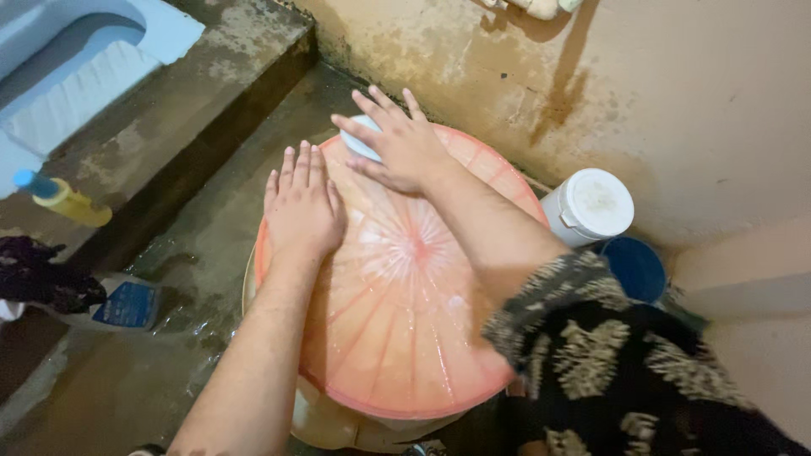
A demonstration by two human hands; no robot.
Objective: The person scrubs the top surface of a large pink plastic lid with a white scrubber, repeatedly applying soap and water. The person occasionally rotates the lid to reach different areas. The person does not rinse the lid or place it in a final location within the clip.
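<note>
Your left hand (302, 207) lies flat on the pink lid (405, 287), palm down at its left edge, fingers straight and close together. It grips nothing; it only presses the lid.

Your right hand (404, 143) sits at the far edge of the lid, fingers spread and curled over a pale scrubber (359, 139), of which only a small part shows. I cannot tell whether the thumb closes beneath it.

The lid is round, ribbed from its centre, and wet, with soapy streaks across the middle. It rests on a tan bucket (338, 426), whose wall shows below the near rim.

Recommendations, as judgement only: keep the left palm bearing down so the lid does not slide or tip on the bucket. Work the scrubber along the ribs, from the centre outward, since dirt lodges in the grooves. Keep your patterned sleeve (608, 363) off the wet surface; it hangs close to the right rim.

Other items noted: a white tub (591, 207) and a blue pail (638, 266) stand just right of the lid, against the stained wall (676, 84). A yellow bottle (72, 203) with a blue cap lies well left of the lid on the concrete step (186, 110). A white bottle (127, 304) lies on the wet floor (127, 388), left of the lid.
</note>
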